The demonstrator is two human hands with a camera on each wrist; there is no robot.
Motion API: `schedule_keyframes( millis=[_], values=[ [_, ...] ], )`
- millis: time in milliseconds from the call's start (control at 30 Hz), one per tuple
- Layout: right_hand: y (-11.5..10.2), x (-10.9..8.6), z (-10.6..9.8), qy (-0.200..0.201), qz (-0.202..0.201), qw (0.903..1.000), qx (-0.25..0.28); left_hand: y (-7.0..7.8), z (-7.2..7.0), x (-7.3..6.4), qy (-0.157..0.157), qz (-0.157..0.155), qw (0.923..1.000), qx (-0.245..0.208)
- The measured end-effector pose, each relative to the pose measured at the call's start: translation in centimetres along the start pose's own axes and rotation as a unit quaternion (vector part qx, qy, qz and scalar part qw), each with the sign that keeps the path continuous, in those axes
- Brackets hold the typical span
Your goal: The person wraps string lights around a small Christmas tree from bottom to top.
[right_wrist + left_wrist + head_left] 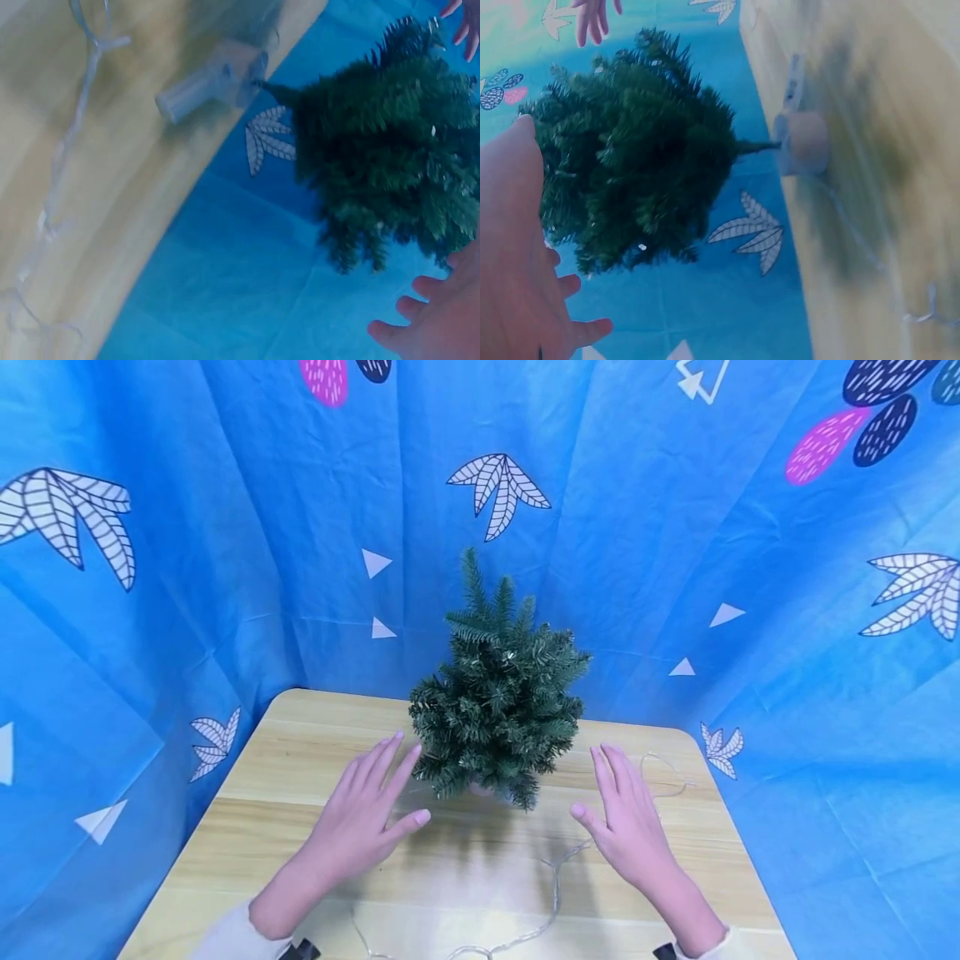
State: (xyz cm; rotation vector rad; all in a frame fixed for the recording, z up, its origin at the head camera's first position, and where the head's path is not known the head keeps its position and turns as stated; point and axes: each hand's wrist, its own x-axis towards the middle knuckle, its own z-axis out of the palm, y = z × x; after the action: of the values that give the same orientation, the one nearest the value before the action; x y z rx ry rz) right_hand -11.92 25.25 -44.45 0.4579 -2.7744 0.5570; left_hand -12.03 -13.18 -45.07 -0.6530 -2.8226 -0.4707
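Observation:
A small artificial Christmas tree [498,702] stands upright at the back middle of the table. Its short trunk rises from a round pale base [808,142], mostly hidden by branches in the head view. To the left of the tree is my left hand [356,822], fingers spread and straight, the fingertips close beside the lower branches. On the other side my right hand [632,827] is held out with extended fingers, a gap between it and the branches. Neither hand holds anything. A clear wire string of lights [557,893] runs over the table between my hands, past the right one.
Beside the tree's base lies a pale, translucent box-shaped piece [187,94]. More thin wire [667,760] loops at the table's back right. The wooden table [315,727] is enclosed by a patterned blue cloth [322,527] at the back and both sides.

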Motion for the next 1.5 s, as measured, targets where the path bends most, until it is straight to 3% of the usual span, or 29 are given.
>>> schedule_keyframes(
  millis=[200,400,667,833,1000,1167,1267,1500],
  values=[
    [-1.0,-1.6,2.1,-0.009,0.006,0.9998,0.017,0.6,2.3,-1.7,0.043,0.012,0.9989,-0.017],
    [-1.9,-3.0,4.7,-0.002,-0.008,0.9997,0.024,1.2,5.5,-3.6,0.067,0.011,0.9966,-0.046],
    [-3.6,-5.7,8.8,-0.043,-0.010,0.9986,0.029,1.8,10.7,-6.3,0.034,0.022,0.9972,-0.063],
    [-4.3,-7.7,12.0,-0.041,-0.081,0.9957,-0.021,1.7,14.2,-7.7,0.016,0.077,0.9949,-0.063],
    [-4.1,-9.8,15.6,-0.039,-0.169,0.9836,-0.048,1.7,17.1,-8.8,0.020,0.108,0.9932,-0.039],
    [-3.7,-11.0,18.9,0.008,-0.260,0.9639,-0.059,1.2,18.8,-9.9,0.028,0.132,0.9906,-0.025],
    [-3.7,-11.5,20.3,0.035,-0.288,0.9554,-0.055,0.9,19.4,-10.4,0.025,0.139,0.9896,-0.026],
    [-4.6,-11.9,21.5,0.040,-0.276,0.9601,0.026,0.9,19.6,-11.1,0.035,0.143,0.9883,-0.037]
  ],
)
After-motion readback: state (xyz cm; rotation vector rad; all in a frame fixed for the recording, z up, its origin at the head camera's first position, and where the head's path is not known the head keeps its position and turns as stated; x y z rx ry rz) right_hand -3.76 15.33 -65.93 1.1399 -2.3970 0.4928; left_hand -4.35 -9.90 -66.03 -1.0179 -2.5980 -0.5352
